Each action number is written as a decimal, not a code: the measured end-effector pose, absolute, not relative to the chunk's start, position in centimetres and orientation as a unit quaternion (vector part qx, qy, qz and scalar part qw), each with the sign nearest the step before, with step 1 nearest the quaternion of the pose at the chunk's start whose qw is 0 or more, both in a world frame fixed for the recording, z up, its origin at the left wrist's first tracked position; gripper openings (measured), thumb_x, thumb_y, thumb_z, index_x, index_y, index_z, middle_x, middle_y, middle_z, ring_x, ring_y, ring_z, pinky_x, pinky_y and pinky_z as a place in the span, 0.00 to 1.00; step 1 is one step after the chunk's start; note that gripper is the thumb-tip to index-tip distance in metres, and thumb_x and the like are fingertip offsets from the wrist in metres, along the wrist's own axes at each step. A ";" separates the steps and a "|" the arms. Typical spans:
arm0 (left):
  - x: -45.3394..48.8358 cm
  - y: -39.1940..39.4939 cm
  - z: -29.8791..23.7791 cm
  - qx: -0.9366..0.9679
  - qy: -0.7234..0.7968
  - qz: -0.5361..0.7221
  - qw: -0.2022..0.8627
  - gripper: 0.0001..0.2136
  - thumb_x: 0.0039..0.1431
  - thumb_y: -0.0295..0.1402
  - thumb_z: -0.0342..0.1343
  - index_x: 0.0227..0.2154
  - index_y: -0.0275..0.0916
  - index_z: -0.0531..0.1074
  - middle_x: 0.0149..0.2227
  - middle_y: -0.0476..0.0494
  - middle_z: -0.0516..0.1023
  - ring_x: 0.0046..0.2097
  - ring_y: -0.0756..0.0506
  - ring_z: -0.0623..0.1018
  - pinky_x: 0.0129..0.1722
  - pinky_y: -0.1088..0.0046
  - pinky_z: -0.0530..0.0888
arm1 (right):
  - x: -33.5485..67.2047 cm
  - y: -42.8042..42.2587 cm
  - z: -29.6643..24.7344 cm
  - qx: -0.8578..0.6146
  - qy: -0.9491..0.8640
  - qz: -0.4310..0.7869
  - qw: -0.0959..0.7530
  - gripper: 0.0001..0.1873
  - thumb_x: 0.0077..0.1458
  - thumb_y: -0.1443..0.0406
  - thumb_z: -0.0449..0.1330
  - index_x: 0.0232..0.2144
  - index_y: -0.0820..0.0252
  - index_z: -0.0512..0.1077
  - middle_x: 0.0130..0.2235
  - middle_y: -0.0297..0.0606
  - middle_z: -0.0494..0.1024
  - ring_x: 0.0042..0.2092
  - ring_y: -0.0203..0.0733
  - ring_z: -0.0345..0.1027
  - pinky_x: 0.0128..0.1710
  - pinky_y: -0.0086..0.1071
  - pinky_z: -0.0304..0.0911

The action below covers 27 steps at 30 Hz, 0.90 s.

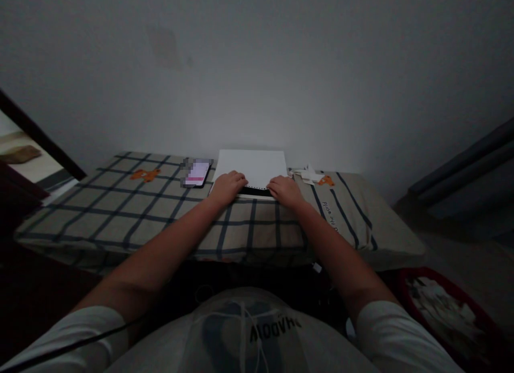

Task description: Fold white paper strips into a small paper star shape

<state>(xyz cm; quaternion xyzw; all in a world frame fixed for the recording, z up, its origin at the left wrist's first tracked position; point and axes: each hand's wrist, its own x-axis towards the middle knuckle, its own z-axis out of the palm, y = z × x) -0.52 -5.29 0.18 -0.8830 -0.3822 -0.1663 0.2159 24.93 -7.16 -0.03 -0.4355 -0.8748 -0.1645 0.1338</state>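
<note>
A white sheet of paper [252,166] with a row of small punched holes along its near edge lies on the table against the wall. Its near edge bows slightly between my hands, and a black strip [257,191] shows beneath it, on what looks like a white pad or notebook. My left hand [229,185] has its fingers curled over the near left part of the sheet. At the near right corner, my right hand [285,189] pinches the sheet with bent fingers. Both thumbs are mostly hidden.
A phone [196,173] with a lit screen lies left of the paper. Crumpled white paper scraps [308,174] lie to the right. A checked cloth [160,217] covers the table. On the floor at the right stands a red bin [431,274] with white litter inside.
</note>
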 end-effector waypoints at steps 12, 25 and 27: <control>-1.4 -3.4 -1.3 -0.915 -0.376 -0.094 0.110 0.17 0.66 0.43 0.48 0.41 0.40 0.78 0.43 0.42 0.80 0.45 0.44 0.77 0.39 0.71 0.70 | 25.1 -4.7 -1.2 -0.412 -0.903 -0.037 0.115 0.13 0.64 0.61 0.54 0.39 0.59 0.78 0.41 0.42 0.80 0.45 0.43 0.70 0.42 0.33 0.60; 2.2 -1.7 0.0 -0.942 -0.325 -0.074 0.047 0.13 0.66 0.40 0.50 0.37 0.41 0.79 0.40 0.46 0.80 0.43 0.45 0.77 0.35 0.74 0.68 | 25.8 -2.1 -1.8 -0.368 -0.914 0.049 0.167 0.10 0.60 0.63 0.58 0.34 0.60 0.79 0.35 0.40 0.79 0.41 0.40 0.70 0.42 0.33 0.62; 1.9 -1.7 -0.4 -0.936 -0.335 -0.096 0.043 0.13 0.66 0.40 0.50 0.36 0.41 0.79 0.41 0.46 0.81 0.44 0.46 0.77 0.35 0.74 0.69 | 25.8 -2.2 -2.1 -0.357 -0.915 0.056 0.179 0.12 0.61 0.62 0.58 0.34 0.59 0.80 0.37 0.41 0.79 0.42 0.41 0.69 0.44 0.34 0.62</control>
